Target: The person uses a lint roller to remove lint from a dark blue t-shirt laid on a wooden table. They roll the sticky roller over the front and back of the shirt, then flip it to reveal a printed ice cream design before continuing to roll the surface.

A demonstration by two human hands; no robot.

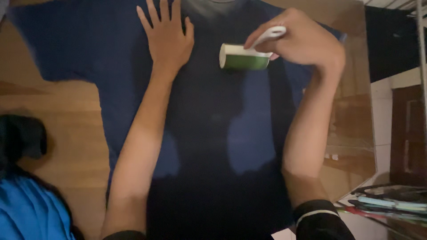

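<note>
Table (66, 146) of wood fills our view, and on it we see a navy shirt (213, 133) spread flat. Our left hand (167, 38) presses on the chest, palm down, fingers spread. Our right hand (302, 40) is clamped round the white handle of a lint roller (244, 56) touching the shirt.

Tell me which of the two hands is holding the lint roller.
The right hand holds it, fingers wrapped round the white handle of the green lint roller. The left hand holds nothing: it lies flat, fingers spread, on the dark blue T-shirt.
</note>
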